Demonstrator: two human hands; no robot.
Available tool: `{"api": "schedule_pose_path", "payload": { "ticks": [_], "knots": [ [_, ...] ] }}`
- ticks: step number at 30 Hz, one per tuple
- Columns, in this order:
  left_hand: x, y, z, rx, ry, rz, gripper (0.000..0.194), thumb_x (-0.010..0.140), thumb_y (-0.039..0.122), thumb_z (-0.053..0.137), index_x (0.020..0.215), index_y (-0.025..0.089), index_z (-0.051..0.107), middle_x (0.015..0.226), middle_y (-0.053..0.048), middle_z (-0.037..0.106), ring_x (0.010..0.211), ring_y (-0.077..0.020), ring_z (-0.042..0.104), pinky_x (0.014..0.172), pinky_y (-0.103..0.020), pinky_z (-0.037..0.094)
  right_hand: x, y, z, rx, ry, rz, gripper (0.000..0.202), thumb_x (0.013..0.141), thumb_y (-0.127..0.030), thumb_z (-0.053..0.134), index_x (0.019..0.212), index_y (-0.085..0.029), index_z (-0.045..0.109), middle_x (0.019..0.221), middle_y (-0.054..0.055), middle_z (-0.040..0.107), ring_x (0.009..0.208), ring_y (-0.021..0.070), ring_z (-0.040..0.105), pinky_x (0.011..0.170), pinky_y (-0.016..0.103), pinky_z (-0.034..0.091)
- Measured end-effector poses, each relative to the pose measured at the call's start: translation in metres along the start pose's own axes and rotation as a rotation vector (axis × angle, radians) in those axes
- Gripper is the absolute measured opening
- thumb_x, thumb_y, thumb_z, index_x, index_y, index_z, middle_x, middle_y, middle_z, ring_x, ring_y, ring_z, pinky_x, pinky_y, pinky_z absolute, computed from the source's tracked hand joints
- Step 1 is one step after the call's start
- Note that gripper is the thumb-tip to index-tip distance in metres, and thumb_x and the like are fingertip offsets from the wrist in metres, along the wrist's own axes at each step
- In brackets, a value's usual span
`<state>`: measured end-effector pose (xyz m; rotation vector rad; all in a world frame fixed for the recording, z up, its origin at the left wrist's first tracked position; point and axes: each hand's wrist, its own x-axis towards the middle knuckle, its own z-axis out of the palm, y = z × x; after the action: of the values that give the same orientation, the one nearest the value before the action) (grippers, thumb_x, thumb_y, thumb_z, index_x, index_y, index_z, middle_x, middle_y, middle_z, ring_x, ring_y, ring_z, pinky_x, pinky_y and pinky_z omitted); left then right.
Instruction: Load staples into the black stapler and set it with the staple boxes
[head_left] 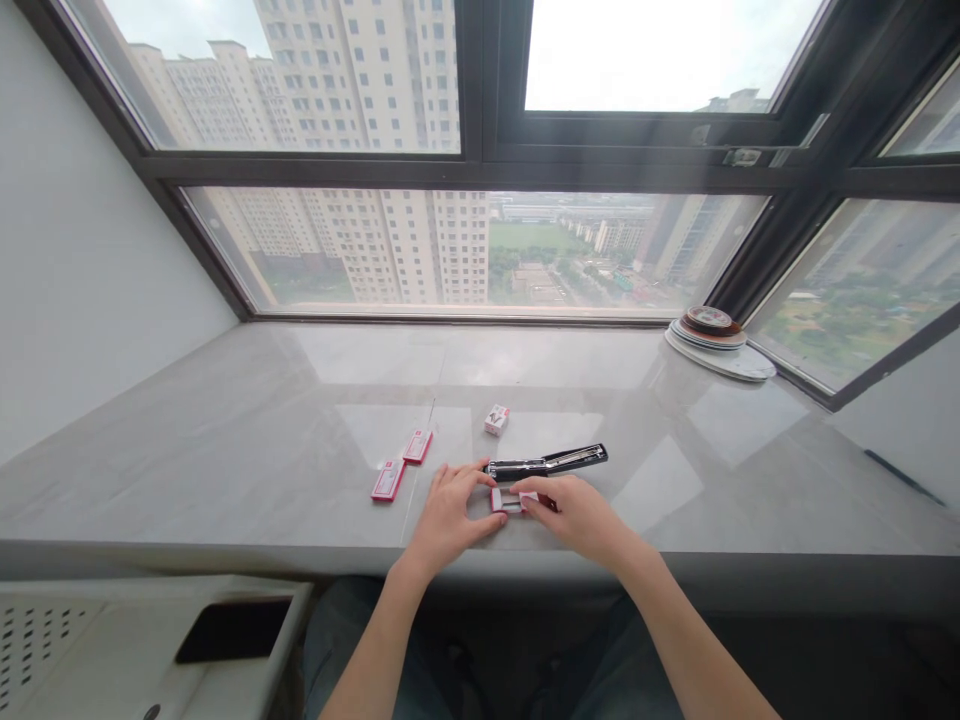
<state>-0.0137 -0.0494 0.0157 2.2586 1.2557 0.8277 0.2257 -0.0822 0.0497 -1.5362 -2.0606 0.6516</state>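
Note:
In front of me on the sill lies a small red-and-white box point(496, 500), partly pulled apart, with a dark gap in its middle. My left hand point(450, 508) spans its left end between thumb and fingers. The thumb and fingers of my right hand point(571, 508) pinch its right end, which they largely cover. Just beyond the box rests a black-and-silver stapler point(551, 464), opened out lengthwise, its left end close to my left fingertips. Whether those fingertips touch the stapler is hard to make out.
Two flat pink-and-white boxes point(388, 481) lie left of my hands, corner to corner. A small white box point(496, 420) sits beyond the stapler. Round plates or coasters point(720, 345) are stacked at the far right by the window. The sill's front edge point(712, 552) runs before me.

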Motion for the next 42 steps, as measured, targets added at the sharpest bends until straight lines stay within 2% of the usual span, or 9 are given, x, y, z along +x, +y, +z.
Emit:
{"api": "schedule_pose_path", "payload": {
  "ticks": [4, 8, 14, 18, 21, 24, 29, 37, 42],
  "knots": [
    [-0.003, 0.0, 0.002, 0.017, 0.142, -0.108, 0.017, 0.096, 0.043, 0.06, 0.097, 0.027, 0.067, 0.114, -0.003, 0.069, 0.111, -0.0234, 0.061, 0.098, -0.039, 0.046, -0.016, 0.023, -0.008, -0.078, 0.154, 0.23, 0.031, 0.101, -0.045, 0.048, 0.085, -0.025, 0.066, 0.064, 0.001, 0.062, 0.059, 0.0184, 0.054, 0.059, 0.029, 0.029],
    [-0.003, 0.005, 0.017, 0.134, 0.138, -0.179, 0.035, 0.101, 0.042, 0.051, 0.072, 0.024, 0.061, 0.073, -0.001, 0.064, 0.083, -0.0226, 0.059, 0.084, -0.039, 0.043, -0.021, 0.038, 0.004, -0.139, 0.065, 0.264, 0.038, 0.103, -0.045, 0.045, 0.074, -0.023, 0.055, 0.067, 0.002, 0.064, 0.063, 0.0179, 0.057, 0.059, 0.028, 0.026],
    [0.003, 0.023, 0.035, 0.168, 0.137, -0.144, 0.033, 0.102, 0.037, 0.048, 0.076, 0.024, 0.063, 0.078, -0.003, 0.068, 0.084, -0.0231, 0.06, 0.089, -0.041, 0.04, -0.012, 0.032, 0.027, -0.085, 0.089, 0.192, 0.037, 0.104, -0.047, 0.043, 0.08, -0.023, 0.057, 0.072, 0.003, 0.067, 0.067, 0.0182, 0.058, 0.061, 0.028, 0.027],
    [0.001, 0.029, 0.035, 0.136, 0.168, -0.137, 0.027, 0.105, 0.038, 0.044, 0.098, 0.026, 0.067, 0.088, -0.002, 0.07, 0.084, -0.0208, 0.062, 0.089, -0.038, 0.04, -0.021, 0.062, 0.009, 0.154, 0.072, 0.405, 0.042, 0.093, -0.063, 0.055, 0.087, -0.022, 0.062, 0.06, -0.001, 0.06, 0.053, 0.0161, 0.052, 0.052, 0.026, 0.03],
    [0.0, 0.029, 0.036, 0.153, 0.163, -0.104, 0.028, 0.104, 0.039, 0.047, 0.123, 0.029, 0.065, 0.1, -0.003, 0.071, 0.093, -0.0219, 0.064, 0.088, -0.038, 0.04, -0.026, 0.09, -0.012, 0.368, 0.139, 0.566, 0.063, 0.082, -0.067, 0.067, 0.123, -0.02, 0.059, 0.056, -0.007, 0.054, 0.04, 0.0123, 0.042, 0.043, 0.025, 0.028],
    [0.002, 0.027, 0.039, 0.17, 0.151, -0.112, 0.029, 0.103, 0.04, 0.049, 0.123, 0.029, 0.066, 0.096, -0.004, 0.072, 0.093, -0.0228, 0.064, 0.086, -0.038, 0.04, -0.017, 0.1, -0.03, 0.585, 0.18, 0.455, 0.077, 0.077, -0.063, 0.075, 0.138, -0.022, 0.052, 0.069, -0.004, 0.061, 0.04, 0.0087, 0.041, 0.042, 0.024, 0.029],
    [0.008, 0.025, 0.037, 0.145, 0.127, -0.148, 0.024, 0.101, 0.041, 0.052, 0.113, 0.029, 0.068, 0.084, -0.001, 0.07, 0.085, -0.0223, 0.065, 0.082, -0.037, 0.039, 0.026, 0.079, -0.041, 0.701, 0.167, 0.161, 0.057, 0.076, -0.061, 0.078, 0.112, -0.018, 0.067, 0.065, -0.003, 0.057, 0.051, 0.0103, 0.044, 0.049, 0.026, 0.036],
    [0.01, 0.026, 0.036, 0.178, 0.114, -0.142, 0.018, 0.1, 0.038, 0.052, 0.105, 0.028, 0.067, 0.082, -0.001, 0.069, 0.085, -0.023, 0.064, 0.08, -0.037, 0.038, 0.073, 0.031, -0.004, 0.369, 0.087, -0.025, 0.039, 0.077, -0.057, 0.077, 0.089, -0.021, 0.067, 0.056, -0.009, 0.039, 0.055, 0.0098, 0.035, 0.055, 0.024, 0.029],
    [0.011, 0.024, 0.035, 0.2, 0.118, -0.141, 0.017, 0.099, 0.038, 0.052, 0.101, 0.028, 0.066, 0.075, -0.001, 0.066, 0.082, -0.023, 0.064, 0.079, -0.037, 0.038, 0.077, 0.02, 0.01, 0.092, 0.054, -0.037, 0.03, 0.081, -0.049, 0.075, 0.096, -0.024, 0.071, 0.059, -0.008, 0.048, 0.057, 0.0109, 0.044, 0.058, 0.024, 0.026]
  ]
}}
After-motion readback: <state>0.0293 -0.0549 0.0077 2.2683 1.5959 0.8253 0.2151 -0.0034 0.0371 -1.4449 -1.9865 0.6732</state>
